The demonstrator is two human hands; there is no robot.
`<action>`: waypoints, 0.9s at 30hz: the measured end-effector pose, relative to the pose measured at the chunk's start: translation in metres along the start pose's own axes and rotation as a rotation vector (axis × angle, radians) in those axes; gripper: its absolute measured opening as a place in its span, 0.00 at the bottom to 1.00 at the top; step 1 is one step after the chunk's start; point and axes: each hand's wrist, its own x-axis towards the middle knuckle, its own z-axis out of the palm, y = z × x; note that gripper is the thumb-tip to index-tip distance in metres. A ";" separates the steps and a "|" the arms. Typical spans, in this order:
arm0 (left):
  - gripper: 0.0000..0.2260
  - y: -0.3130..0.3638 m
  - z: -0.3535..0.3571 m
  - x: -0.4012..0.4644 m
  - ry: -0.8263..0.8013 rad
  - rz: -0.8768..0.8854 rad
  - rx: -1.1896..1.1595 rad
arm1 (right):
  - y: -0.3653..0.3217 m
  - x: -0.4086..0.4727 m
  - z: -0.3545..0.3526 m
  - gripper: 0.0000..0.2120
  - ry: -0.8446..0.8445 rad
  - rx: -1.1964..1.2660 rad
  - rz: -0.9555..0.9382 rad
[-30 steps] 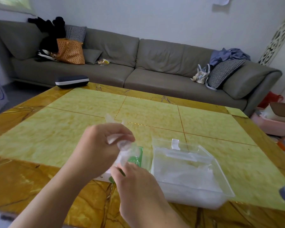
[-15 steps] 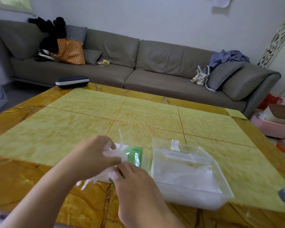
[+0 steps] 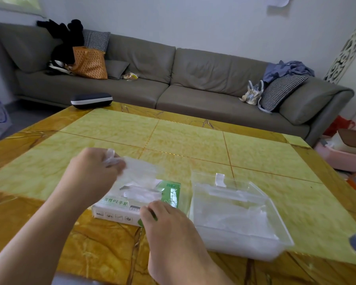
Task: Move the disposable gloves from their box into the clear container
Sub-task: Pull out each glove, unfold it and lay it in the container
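Green-and-white glove box, clear container, yellow marbled table, grey sofa, orange bag

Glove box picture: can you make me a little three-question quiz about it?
1. True or false: the left hand grips a thin clear glove.
2. Which side of the glove box is the clear container on? A) left B) right C) behind
3. Fill in: the right hand rests on the near right corner of the ____.

Key: 1 true; 2 B; 3 glove box.
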 end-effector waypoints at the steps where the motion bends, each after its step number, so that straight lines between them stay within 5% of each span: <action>1: 0.11 0.001 0.000 0.000 -0.029 0.002 -0.027 | -0.001 0.000 -0.001 0.32 -0.007 0.010 0.005; 4: 0.10 0.004 0.001 -0.002 -0.077 0.015 -0.115 | -0.004 -0.003 -0.007 0.23 0.067 0.138 0.068; 7: 0.08 0.009 0.001 -0.006 -0.112 0.041 -0.159 | 0.001 -0.005 -0.018 0.14 0.333 0.231 0.204; 10: 0.08 0.013 -0.002 -0.010 -0.144 0.074 -0.179 | 0.023 0.002 -0.028 0.18 0.584 0.118 0.240; 15: 0.06 0.021 -0.001 -0.017 -0.328 0.125 -0.178 | 0.043 0.008 -0.040 0.35 0.469 0.268 0.265; 20: 0.07 0.015 0.003 -0.014 -0.365 0.193 -0.111 | 0.042 0.012 -0.046 0.15 0.621 0.819 0.415; 27: 0.14 0.011 0.000 -0.012 -0.391 0.126 -0.238 | 0.051 0.009 -0.045 0.17 0.654 1.027 0.470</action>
